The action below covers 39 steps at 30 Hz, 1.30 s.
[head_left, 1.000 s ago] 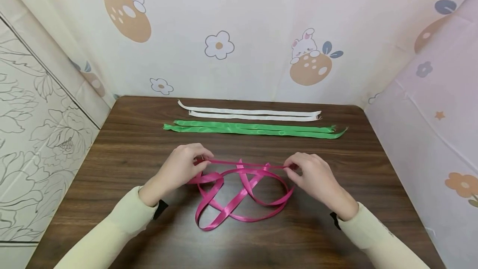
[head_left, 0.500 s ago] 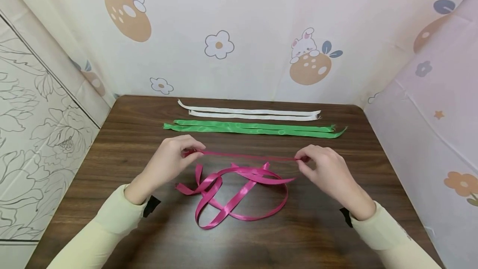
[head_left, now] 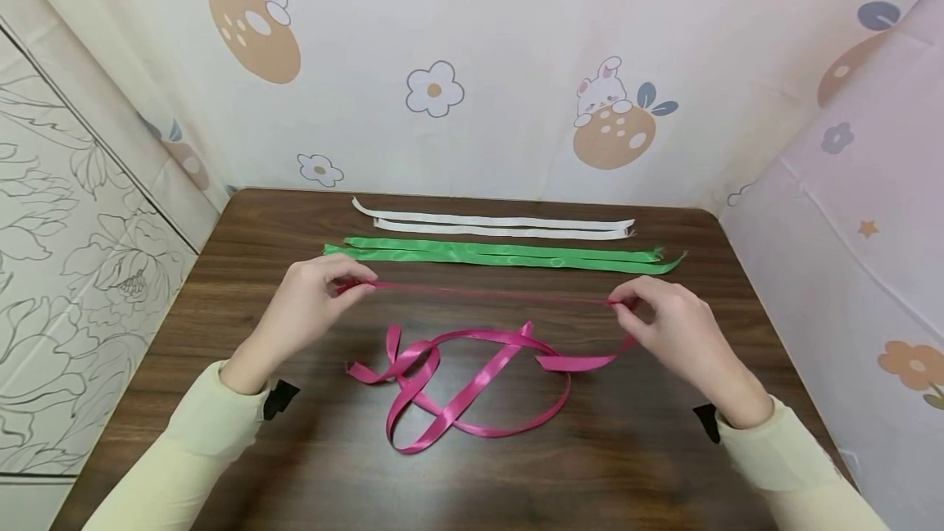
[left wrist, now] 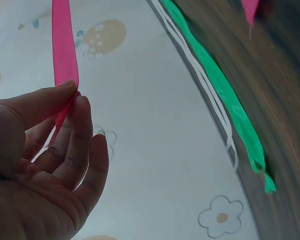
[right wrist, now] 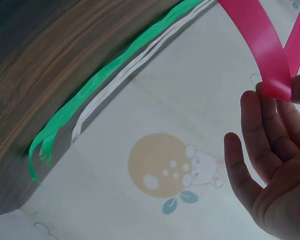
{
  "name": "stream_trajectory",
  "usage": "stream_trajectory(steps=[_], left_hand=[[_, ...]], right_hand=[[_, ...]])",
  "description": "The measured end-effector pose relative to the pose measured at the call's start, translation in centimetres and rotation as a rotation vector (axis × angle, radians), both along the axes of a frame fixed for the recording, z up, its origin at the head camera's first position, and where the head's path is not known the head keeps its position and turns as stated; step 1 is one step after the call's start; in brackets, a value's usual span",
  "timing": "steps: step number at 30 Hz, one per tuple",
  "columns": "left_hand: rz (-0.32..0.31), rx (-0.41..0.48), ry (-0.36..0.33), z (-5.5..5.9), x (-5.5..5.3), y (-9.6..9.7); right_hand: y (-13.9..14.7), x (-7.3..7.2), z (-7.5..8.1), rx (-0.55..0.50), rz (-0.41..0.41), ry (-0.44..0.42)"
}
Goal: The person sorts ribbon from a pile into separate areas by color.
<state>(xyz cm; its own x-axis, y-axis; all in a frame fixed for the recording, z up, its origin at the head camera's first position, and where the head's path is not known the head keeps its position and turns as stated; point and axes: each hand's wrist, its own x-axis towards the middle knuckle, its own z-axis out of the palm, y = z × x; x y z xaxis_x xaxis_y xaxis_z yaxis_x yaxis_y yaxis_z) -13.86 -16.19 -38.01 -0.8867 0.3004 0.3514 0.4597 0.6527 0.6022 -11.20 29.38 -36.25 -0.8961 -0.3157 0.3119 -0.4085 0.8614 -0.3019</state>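
Observation:
A magenta satin ribbon [head_left: 487, 294] is stretched nearly straight between both hands, edge-on to the head view. My left hand [head_left: 313, 293] pinches one end between thumb and index finger; in the left wrist view a short tail of this ribbon [left wrist: 65, 45] hangs past the fingers. My right hand [head_left: 667, 322] pinches it farther along, and the left wrist's counterpart view shows the ribbon [right wrist: 277, 85] folding over the fingertips. From the right hand its free tail drops to the table. Below lies another loosely looped magenta ribbon [head_left: 472, 388].
Two green ribbons [head_left: 501, 254] lie side by side across the dark wooden table [head_left: 516, 482], behind the hands. Beyond them are two white ribbons [head_left: 501, 226], near the back edge. A printed curtain [head_left: 501, 23] hangs behind and beside the table.
Both hands have moved apart and away from the body, pulling the held ribbon longer and off the pile. Its tail has slid right, leaving fewer loops on the table.

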Motion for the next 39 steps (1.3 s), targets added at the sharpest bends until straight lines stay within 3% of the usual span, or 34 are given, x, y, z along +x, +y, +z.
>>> stream_trajectory(steps=[10, 15, 23, 29, 39], left_hand=[[0.044, 0.0, 0.045, -1.3, -1.1, -2.1], [0.072, -0.014, 0.044, -1.9, -1.8, -2.9], [0.121, -0.03, -0.076, -3.3, -3.6, -3.9], [0.144, -0.054, -0.158, -4.5, -4.7, -4.4], [0.16, -0.086, -0.264, -6.0, -6.2, -4.3]], right_hand=[[2.2, -0.7, -0.2, -0.06, -0.029, 0.013], [3.6, -1.2, -0.7, -0.098, -0.066, -0.06], [5.8, -2.3, -1.8, -0.112, -0.146, -0.151], [7.8, -3.4, -3.4, -0.1, -0.17, -0.162], [9.9, -5.3, -6.0, -0.089, -0.237, -0.271]])
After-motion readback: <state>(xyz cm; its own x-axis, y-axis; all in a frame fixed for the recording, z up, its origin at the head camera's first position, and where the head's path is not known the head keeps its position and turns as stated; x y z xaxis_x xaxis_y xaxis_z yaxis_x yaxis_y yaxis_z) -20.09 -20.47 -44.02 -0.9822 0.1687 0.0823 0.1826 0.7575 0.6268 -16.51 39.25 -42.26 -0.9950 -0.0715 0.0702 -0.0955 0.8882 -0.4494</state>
